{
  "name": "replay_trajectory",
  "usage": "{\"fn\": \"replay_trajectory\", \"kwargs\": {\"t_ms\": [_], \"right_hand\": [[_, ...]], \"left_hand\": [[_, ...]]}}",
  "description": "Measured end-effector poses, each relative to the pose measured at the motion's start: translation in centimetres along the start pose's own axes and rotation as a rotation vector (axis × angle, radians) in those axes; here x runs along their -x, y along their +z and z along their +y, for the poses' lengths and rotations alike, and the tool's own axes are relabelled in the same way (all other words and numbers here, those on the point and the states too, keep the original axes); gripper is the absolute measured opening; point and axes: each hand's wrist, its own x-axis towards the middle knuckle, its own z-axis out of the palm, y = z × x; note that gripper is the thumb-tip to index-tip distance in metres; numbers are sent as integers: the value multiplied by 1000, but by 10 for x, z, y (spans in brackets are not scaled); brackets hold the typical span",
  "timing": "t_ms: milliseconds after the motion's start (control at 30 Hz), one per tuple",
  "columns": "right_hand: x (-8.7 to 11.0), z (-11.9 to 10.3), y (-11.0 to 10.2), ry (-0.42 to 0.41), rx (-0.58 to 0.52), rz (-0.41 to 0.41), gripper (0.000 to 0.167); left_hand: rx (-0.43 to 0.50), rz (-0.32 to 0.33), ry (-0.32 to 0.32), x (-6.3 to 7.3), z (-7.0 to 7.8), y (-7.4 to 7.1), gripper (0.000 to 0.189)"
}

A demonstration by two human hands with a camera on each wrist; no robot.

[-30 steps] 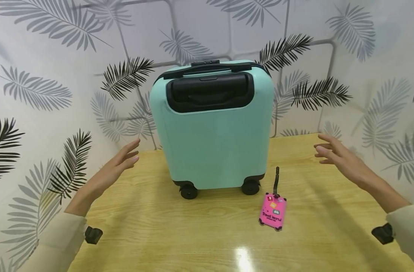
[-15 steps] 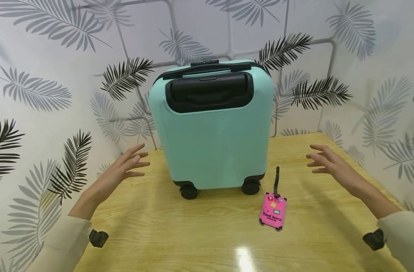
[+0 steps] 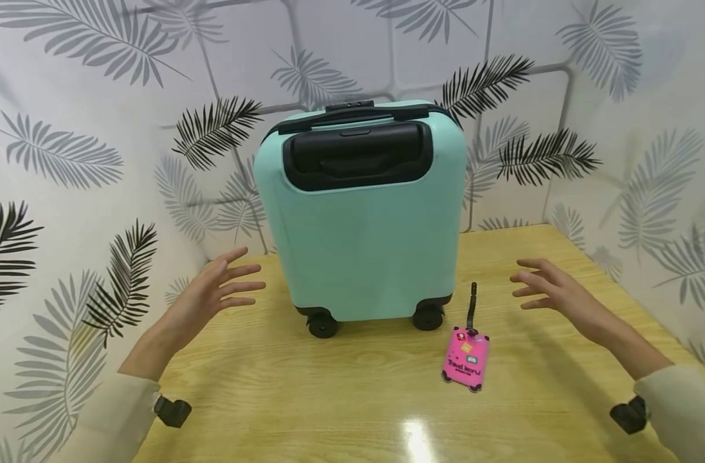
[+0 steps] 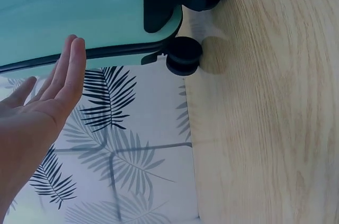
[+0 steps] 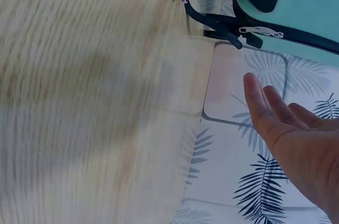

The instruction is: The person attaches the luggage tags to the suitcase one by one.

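Observation:
A mint-green suitcase (image 3: 370, 251) stands upright on its black wheels (image 3: 322, 325), with a black recessed pull handle (image 3: 358, 154) facing me. My left hand (image 3: 216, 289) hovers to its left, fingers spread and holding nothing. On the other side, my right hand (image 3: 552, 289) hangs in the air above the table, its fingers loosely extended and apart from the suitcase. A pink luggage tag (image 3: 466, 360) with a black strap (image 3: 471, 305) lies flat near the suitcase's right front wheel. The right wrist view shows a zipper pull (image 5: 262, 32) low on the suitcase's side.
The suitcase stands on a light wood table (image 3: 329, 399). Behind and at both sides rise walls (image 3: 69, 64) with a printed leaf pattern. A small black device (image 3: 173, 410) sits on my left wrist, and another black device (image 3: 629, 415) on my right.
Both hands have moved inward toward the suitcase and slightly lower, and the left fingers have spread wider. The suitcase and luggage tag have stayed in place.

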Motion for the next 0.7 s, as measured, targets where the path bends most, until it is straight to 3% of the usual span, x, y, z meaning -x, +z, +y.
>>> {"fn": "replay_trajectory", "kwargs": {"t_ms": [333,500,700], "right_hand": [[5,11,11,23,-100,-33,55],[6,11,16,44,-116,-51,56],[4,11,19,61,-91,-55,59]], "left_hand": [[114,-53,36,1,-9,4,52],[150,-62,18,-1,-10,8,52],[133,-80,14,-3,-9,11,53]]}}
